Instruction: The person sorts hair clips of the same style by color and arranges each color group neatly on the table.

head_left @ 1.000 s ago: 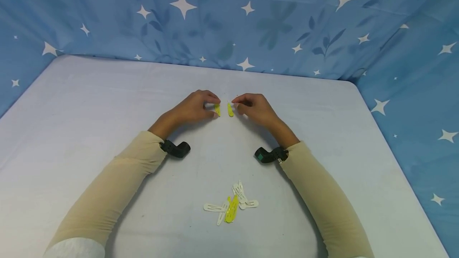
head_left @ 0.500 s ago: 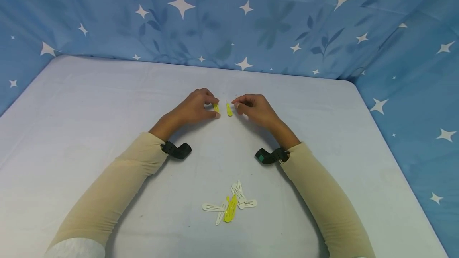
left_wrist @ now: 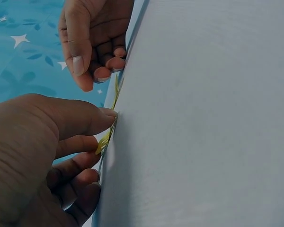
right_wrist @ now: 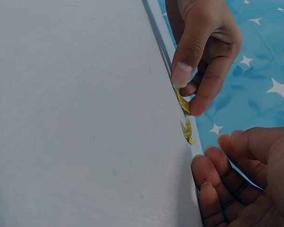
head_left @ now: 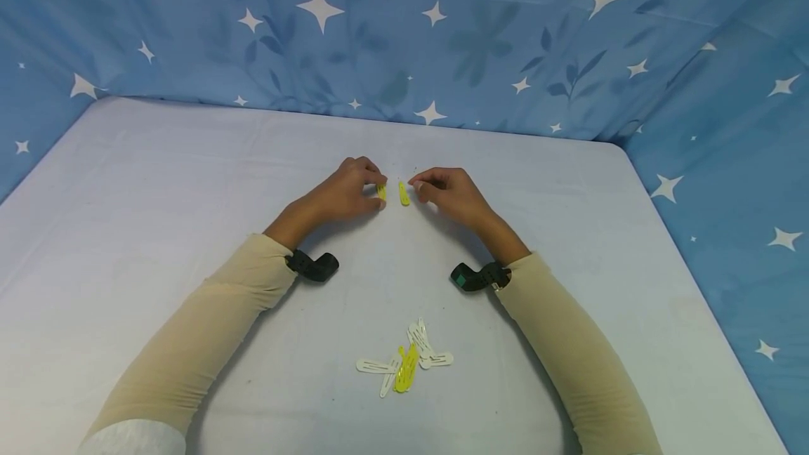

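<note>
At the far middle of the table, my left hand pinches a yellow snap hair clip between thumb and index finger. In the right wrist view that clip shows between the thumb and a fingertip. Just to its right, a second yellow hair clip lies on the table, apart from the first. My right hand is close beside this second clip, its fingers loosely bent and nothing held. Seen from the right wrist, the right fingertips are a little short of the second clip.
Nearer the body, a loose pile holds several white hair clips and overlapping yellow hair clips. The white table ends at a blue curtain with stars, behind and on the right. Black wrist cameras sit on both forearms.
Almost nothing differs. The left fingertips shift very slightly on the pinched clip, while the right hand keeps its place beside the other yellow clip.
</note>
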Motion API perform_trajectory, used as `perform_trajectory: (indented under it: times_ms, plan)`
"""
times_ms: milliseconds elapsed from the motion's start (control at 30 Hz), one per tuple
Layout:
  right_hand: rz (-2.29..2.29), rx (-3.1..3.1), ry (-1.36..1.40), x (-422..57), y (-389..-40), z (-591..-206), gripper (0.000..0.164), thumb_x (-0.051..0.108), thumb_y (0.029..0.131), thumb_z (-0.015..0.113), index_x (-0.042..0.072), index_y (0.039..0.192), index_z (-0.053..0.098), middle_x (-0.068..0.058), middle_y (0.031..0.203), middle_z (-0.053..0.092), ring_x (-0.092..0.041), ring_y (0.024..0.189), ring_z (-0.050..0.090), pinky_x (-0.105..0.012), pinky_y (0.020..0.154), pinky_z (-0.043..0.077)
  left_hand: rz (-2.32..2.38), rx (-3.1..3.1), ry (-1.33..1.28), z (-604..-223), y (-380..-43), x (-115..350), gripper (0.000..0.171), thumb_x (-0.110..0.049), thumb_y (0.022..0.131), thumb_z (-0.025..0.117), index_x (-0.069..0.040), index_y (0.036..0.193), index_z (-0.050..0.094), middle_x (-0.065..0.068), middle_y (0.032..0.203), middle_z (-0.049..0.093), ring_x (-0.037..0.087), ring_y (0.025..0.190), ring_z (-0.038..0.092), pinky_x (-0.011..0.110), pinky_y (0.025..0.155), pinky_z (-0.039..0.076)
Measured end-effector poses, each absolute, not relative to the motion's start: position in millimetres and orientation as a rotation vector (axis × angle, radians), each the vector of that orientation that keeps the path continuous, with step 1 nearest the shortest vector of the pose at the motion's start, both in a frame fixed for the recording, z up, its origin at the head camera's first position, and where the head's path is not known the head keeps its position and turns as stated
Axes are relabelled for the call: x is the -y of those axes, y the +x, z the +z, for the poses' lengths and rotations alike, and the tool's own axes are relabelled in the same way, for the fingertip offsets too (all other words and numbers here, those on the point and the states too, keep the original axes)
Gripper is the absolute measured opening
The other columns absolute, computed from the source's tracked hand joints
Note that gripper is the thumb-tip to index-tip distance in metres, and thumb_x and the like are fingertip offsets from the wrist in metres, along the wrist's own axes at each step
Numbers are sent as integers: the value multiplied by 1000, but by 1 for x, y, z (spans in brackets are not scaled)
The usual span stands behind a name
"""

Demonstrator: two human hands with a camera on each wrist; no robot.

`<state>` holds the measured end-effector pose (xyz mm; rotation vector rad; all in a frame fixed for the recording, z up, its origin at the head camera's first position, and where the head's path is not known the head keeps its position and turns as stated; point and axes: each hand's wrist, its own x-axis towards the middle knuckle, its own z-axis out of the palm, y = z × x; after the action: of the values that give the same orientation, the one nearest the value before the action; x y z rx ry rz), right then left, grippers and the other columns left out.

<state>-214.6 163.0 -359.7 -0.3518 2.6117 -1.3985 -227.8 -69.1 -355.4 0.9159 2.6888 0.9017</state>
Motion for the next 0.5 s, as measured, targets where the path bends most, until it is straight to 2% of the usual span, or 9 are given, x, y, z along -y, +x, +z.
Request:
perform_trajectory:
  times_ms: [300,500]
  plan:
    - [-1408,-2555,-406,-161,-201,-352,24,12,97,55,1,112,70,-15,87,68,-25,81,61,-30,69,44,937,-2683,868,-358,-229,71,44,-13,87,70,1,128,62,18,126,52,34,119,43,44,100,36]
    - [-1366,-2570,-471,-162,-192,-355,22,16,97,59,2,109,72,-9,82,69,-21,76,62,-31,65,46,1001,-2659,862,-360,-230,71,45,-11,86,71,3,128,62,19,125,53,35,119,44,45,99,37]
